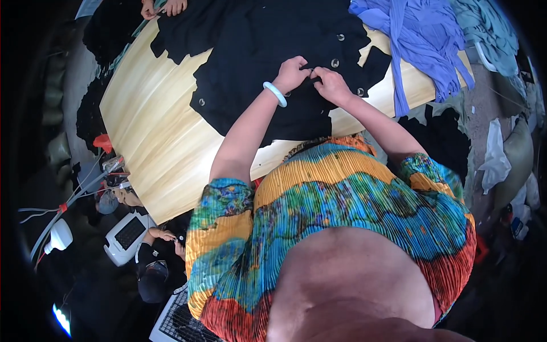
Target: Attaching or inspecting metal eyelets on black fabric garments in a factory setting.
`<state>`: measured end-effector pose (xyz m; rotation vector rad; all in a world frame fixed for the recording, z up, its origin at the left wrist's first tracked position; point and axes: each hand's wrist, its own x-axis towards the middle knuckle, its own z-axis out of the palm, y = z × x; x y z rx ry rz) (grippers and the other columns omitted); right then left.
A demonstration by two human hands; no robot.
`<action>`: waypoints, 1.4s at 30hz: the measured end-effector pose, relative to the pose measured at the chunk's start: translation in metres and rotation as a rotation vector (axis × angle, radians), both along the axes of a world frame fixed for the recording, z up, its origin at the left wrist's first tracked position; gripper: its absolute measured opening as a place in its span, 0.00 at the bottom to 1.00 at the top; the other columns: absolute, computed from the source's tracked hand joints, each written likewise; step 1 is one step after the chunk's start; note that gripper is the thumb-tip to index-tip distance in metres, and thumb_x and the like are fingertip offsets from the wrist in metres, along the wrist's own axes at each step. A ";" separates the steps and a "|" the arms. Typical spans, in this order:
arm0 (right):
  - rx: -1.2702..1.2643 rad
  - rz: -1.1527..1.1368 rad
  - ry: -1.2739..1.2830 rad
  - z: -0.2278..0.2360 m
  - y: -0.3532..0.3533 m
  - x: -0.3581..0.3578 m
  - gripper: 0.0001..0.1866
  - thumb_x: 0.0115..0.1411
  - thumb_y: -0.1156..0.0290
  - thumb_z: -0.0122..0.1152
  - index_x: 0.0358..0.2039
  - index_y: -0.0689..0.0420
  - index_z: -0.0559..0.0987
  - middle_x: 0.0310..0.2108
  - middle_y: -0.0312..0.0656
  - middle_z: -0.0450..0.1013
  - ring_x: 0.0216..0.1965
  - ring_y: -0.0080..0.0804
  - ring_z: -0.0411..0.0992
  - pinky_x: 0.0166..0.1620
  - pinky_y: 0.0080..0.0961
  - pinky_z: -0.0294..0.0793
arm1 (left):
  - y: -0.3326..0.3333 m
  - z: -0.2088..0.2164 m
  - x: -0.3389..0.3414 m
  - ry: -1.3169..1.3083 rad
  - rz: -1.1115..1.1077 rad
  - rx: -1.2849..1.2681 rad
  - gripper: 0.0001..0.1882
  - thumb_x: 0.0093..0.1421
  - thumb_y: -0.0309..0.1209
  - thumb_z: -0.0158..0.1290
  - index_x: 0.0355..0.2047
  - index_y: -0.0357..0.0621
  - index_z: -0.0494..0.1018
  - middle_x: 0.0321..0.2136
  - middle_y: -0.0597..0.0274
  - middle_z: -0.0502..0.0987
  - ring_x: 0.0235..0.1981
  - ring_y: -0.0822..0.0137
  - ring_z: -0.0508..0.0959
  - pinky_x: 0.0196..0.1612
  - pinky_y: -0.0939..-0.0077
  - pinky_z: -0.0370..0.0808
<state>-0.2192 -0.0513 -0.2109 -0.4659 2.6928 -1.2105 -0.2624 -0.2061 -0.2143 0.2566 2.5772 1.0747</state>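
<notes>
Black cloth (245, 80) with ragged edges lies spread over a pale wooden table. Above its middle my hands meet, fingertips nearly touching. My left hand (292, 74), with a pale bangle (276, 94) on its wrist, has its thumb and forefinger pressed together. My right hand (333, 85) makes a similar pinch just to the right. Whatever sits between the fingertips is too small and dark to name. Several small round pieces with pale rims lie on the cloth, one (335, 63) just beyond my right hand and another (201, 102) near the left edge.
The wooden table (165, 131) shows to the left. Purple-blue cloth (421, 45) is heaped at the far right, with grey-green cloth (484, 34) beyond it. Another person's hands (165, 8) are at the far left edge. A second person (154, 273) sits lower left, by a white machine (126, 236).
</notes>
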 end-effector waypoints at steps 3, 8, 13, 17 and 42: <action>-0.027 -0.035 0.008 0.006 -0.001 -0.002 0.10 0.46 0.77 0.50 0.33 0.59 0.67 0.28 0.49 0.68 0.32 0.48 0.68 0.37 0.38 0.68 | -0.005 0.005 -0.004 -0.038 0.051 0.174 0.11 0.46 0.27 0.56 0.29 0.35 0.70 0.21 0.62 0.72 0.25 0.71 0.71 0.32 0.76 0.68; 0.038 -0.030 0.132 0.015 0.000 -0.003 0.09 0.49 0.75 0.51 0.32 0.60 0.66 0.29 0.49 0.68 0.33 0.47 0.69 0.37 0.37 0.68 | -0.007 0.027 -0.005 -0.232 0.013 0.210 0.12 0.47 0.28 0.54 0.30 0.32 0.69 0.20 0.60 0.72 0.24 0.72 0.71 0.30 0.77 0.67; 0.194 0.072 0.190 0.023 0.003 -0.007 0.07 0.51 0.74 0.50 0.29 0.62 0.66 0.27 0.50 0.68 0.33 0.46 0.69 0.37 0.36 0.68 | -0.009 0.044 0.011 0.091 -0.280 0.023 0.22 0.46 0.31 0.52 0.40 0.30 0.66 0.34 0.45 0.72 0.36 0.53 0.73 0.40 0.68 0.69; 0.190 0.117 0.191 0.029 0.000 -0.013 0.06 0.50 0.75 0.49 0.28 0.63 0.66 0.27 0.51 0.68 0.33 0.46 0.69 0.36 0.36 0.68 | -0.008 0.044 0.018 0.241 -0.223 -0.012 0.19 0.46 0.29 0.49 0.39 0.31 0.66 0.35 0.43 0.71 0.40 0.49 0.71 0.44 0.64 0.68; 0.234 0.343 0.033 0.030 -0.012 -0.014 0.10 0.51 0.68 0.53 0.34 0.58 0.72 0.33 0.44 0.70 0.36 0.42 0.70 0.40 0.34 0.70 | -0.084 0.046 0.046 -0.155 0.089 0.080 0.18 0.47 0.26 0.51 0.39 0.34 0.65 0.35 0.49 0.73 0.39 0.58 0.72 0.42 0.73 0.68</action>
